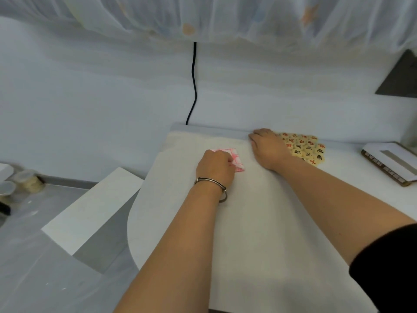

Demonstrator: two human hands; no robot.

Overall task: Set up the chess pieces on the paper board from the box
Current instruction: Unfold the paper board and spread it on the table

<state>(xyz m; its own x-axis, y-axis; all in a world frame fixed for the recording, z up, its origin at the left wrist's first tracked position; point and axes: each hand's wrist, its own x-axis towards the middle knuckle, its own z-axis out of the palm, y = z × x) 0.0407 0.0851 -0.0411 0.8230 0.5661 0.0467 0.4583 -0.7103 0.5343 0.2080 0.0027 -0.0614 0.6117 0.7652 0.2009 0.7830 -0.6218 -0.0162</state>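
Observation:
A folded paper board (234,157) with red grid lines lies on the white table (248,222). My left hand (215,168), a metal bracelet on its wrist, grips the near part of the folded paper with curled fingers. My right hand (267,149) lies flat on the table at the far edge, fingers straight, its side against a cluster of several round cream chess pieces (304,147) marked in red and black. The pieces lie face up, packed together. The open box (390,162), white inside with a dark patterned rim, sits at the far right.
A black cable (194,82) hangs down the wall behind the table. A white block (94,208) stands left of the table, with small lidded jars (27,180) on the grey floor beyond. A sheer curtain hangs above.

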